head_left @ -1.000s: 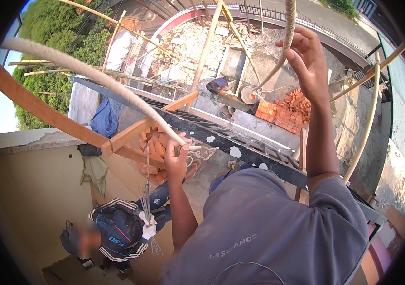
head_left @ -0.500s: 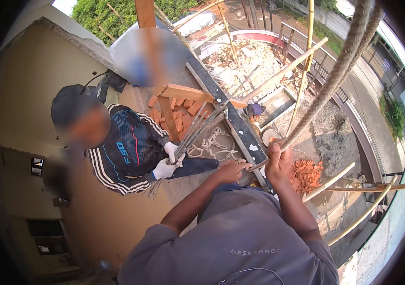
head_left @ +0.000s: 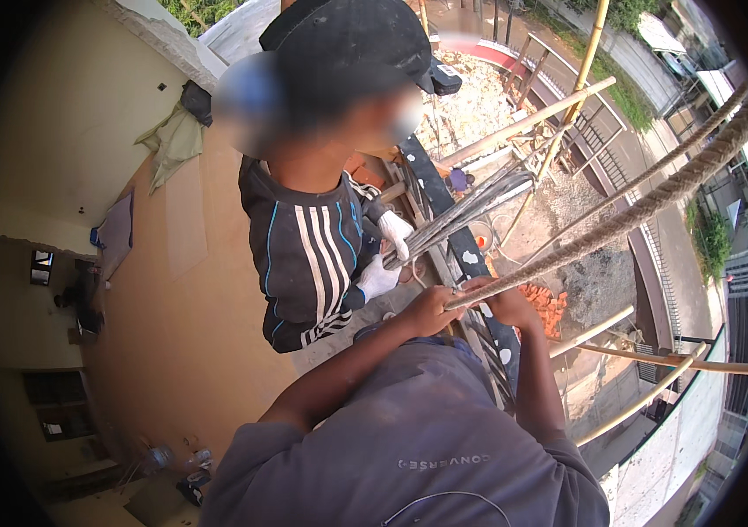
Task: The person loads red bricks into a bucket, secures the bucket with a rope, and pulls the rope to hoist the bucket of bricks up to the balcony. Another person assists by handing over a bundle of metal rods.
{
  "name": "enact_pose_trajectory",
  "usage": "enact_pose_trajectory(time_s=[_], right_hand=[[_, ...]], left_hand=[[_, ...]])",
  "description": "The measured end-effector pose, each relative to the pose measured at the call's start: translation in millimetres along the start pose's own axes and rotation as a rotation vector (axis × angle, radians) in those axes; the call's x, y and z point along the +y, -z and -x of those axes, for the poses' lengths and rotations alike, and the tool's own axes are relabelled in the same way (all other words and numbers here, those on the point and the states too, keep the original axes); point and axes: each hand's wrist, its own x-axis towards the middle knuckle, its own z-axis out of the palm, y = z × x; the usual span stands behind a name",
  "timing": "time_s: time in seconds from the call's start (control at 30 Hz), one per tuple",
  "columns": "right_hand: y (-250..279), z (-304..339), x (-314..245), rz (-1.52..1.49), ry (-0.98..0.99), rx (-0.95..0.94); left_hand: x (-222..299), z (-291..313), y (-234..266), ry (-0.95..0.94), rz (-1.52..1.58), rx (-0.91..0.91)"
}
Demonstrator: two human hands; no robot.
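Observation:
A thick tan rope (head_left: 629,215) runs from the upper right down to my hands in front of my waist. My left hand (head_left: 431,310) is closed round its lower end. Just to the right, my right hand (head_left: 509,305) is closed too, partly hidden behind the rope. Close by on my left, a co-worker in a dark striped top (head_left: 312,241) and white gloves (head_left: 380,279) holds a bundle of thin grey metal rods (head_left: 471,211). Those rods slant out over a dark beam with white patches (head_left: 469,256), their tips pointing to the upper right.
Beyond the beam the ground lies well below, with a heap of broken orange bricks (head_left: 545,307) and a person (head_left: 459,179). Bamboo poles (head_left: 589,53) cross the drop on the right. A tan floor (head_left: 172,351) and a wall (head_left: 67,132) lie to the left.
The co-worker has come closer and stands more upright, swinging the rods out over the beam. My right hand has lowered on the rope, next to my left. The rope's upper part hangs further right.

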Motion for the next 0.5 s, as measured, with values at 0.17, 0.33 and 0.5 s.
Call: enact_pose_trajectory(time_s=[0.17, 0.33, 0.5], right_hand=[[1.2, 54.8, -183.1, -0.509, 0.749, 0.362], [-49.4, 71.7, -269.5, -0.83, 1.099, 0.503], [-127.2, 44.8, -233.7, -0.527, 0.85, 1.268]], left_hand=[[-81.2, 28.3, -5.7, 0.072, -0.21, -0.317], [-147.6, 78.6, 25.6, 0.169, -0.516, -0.421], [-85.4, 143.4, 81.4, 0.036, 0.002, -0.386]])
